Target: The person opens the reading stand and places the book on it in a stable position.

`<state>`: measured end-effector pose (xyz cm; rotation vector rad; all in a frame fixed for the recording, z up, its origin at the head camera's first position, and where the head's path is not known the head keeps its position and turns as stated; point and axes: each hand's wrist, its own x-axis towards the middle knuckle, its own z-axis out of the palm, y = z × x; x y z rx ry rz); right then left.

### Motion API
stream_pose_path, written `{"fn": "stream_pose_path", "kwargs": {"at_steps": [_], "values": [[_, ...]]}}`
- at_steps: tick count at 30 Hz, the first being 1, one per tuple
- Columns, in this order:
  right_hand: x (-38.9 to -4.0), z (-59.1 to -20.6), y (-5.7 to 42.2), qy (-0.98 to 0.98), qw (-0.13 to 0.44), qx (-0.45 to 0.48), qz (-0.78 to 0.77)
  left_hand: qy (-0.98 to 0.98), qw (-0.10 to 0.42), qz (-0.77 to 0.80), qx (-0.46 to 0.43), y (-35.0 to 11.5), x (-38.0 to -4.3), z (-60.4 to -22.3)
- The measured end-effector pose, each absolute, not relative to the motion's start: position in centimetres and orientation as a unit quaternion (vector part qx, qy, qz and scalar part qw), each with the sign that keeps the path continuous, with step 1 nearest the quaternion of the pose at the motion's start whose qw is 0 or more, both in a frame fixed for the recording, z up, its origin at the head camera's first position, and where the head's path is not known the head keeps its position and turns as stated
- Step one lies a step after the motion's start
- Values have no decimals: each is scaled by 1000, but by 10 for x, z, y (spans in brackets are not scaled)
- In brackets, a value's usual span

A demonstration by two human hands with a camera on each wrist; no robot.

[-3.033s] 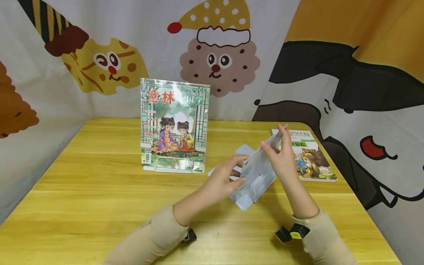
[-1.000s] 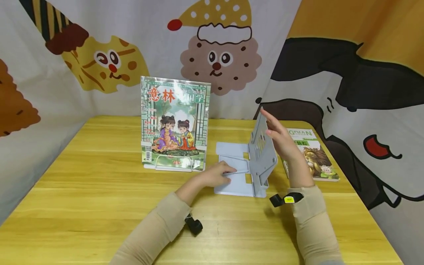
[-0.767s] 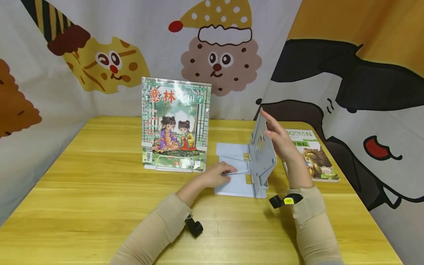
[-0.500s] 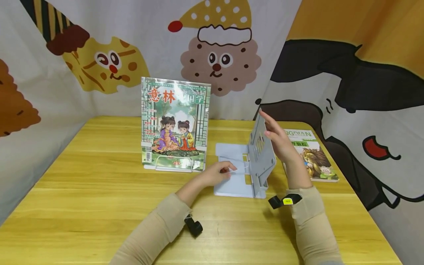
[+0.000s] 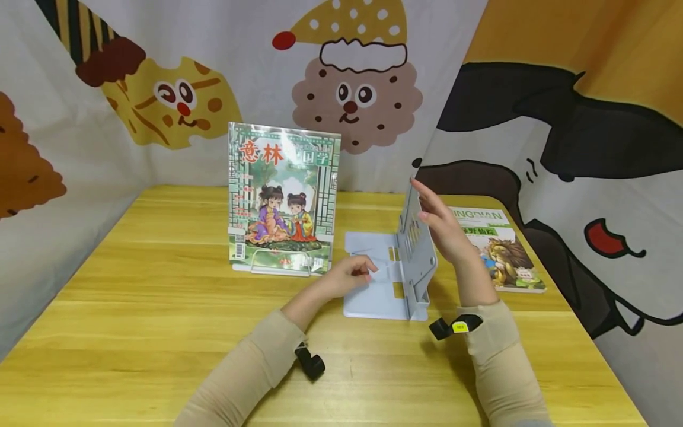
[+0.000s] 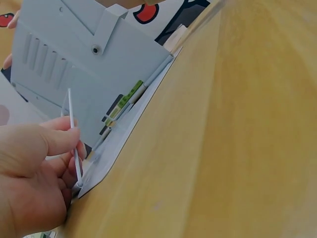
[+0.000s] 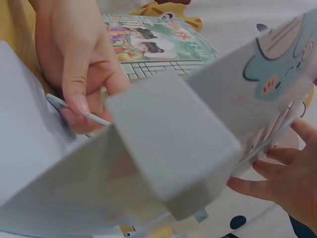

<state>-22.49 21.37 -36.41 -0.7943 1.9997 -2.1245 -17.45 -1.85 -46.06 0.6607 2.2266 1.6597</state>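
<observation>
A pale grey folding book stand stands on the table, its flat base (image 5: 376, 303) lying on the wood and its slotted panel (image 5: 418, 256) raised nearly upright. My left hand (image 5: 345, 277) is over the base and pinches a thin wire support (image 6: 72, 106) between thumb and fingers, with the wire swung up off the base. At the panel's far side is my right hand (image 5: 449, 230), its extended fingers touching the panel near the upper edge. A cartoon print (image 7: 277, 74) shows on one face of the panel in the right wrist view.
A green magazine (image 5: 283, 196) leans upright on a white display stand (image 5: 280, 273) at the back, left of the book stand. Behind my right hand lies a book with a lion cover (image 5: 507, 261). A patterned curtain (image 5: 256, 35) hangs behind the table (image 5: 160, 332).
Three seconds ago both hands held the book stand tilted; now its base lies flat. Within the last second my left hand lifts the wire, and the panel shifts slightly left with my right hand.
</observation>
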Motion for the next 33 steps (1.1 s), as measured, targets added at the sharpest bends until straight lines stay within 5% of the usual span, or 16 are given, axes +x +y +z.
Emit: {"fn": "stream_pose_path", "kwargs": {"at_steps": [17,24,33], "values": [[-212,-359,183,735,52,-245,-630,739,145,602,264,-17,-177,-462],[-210,-361,173,760,47,-255,-596,721,158,613,282,-22,-165,-435],[-209,-365,164,769,53,-241,-589,717,145,617,291,-20,-177,-466]]}}
